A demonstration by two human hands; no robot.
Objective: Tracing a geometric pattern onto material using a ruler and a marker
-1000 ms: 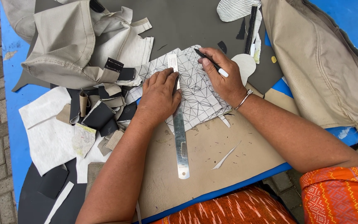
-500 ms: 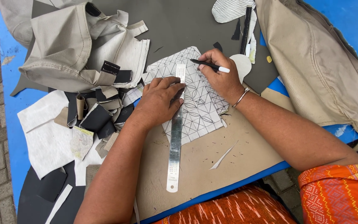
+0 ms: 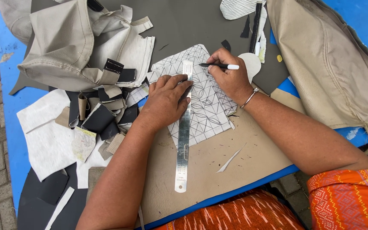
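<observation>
Left hand (image 3: pixel 165 102) lies flat, palm down, on the steel ruler (image 3: pixel 183 140); fingers close together and spread along its upper half, pressing it onto the patterned sheet (image 3: pixel 207 115). My reading: the weight pins the straight edge so it will not slip under a drawn line. The ruler runs from about 12 o'clock to 6 o'clock across the sheet, its lower end with the hanging hole resting on the tan board (image 3: pixel 235 170).

Right hand (image 3: pixel 231 76) sits at 2 o'clock from the left hand, fingers pinched on a black pen (image 3: pixel 219 66) with a white cap end. The pen lies nearly level, tip pointing toward 9 o'clock, just beside the ruler's top end. Whether the tip touches the sheet cannot be told. A thin bracelet (image 3: pixel 250 98) circles the wrist.

The sheet is white, marked with a grid of diagonals and some leaf-shaped curves near its middle. It lies partly on the tan board, partly on a grey sheet (image 3: pixel 184 25).

At 9 o'clock: a heap of black and beige offcuts (image 3: pixel 103 115). At 10 o'clock: a crumpled beige cover (image 3: pixel 73 47). At 3 o'clock: a large tan cushion (image 3: pixel 333 72). A narrow white sliver (image 3: pixel 231 161) lies on the board at 5 o'clock. The table (image 3: pixel 5 85) is blue.
</observation>
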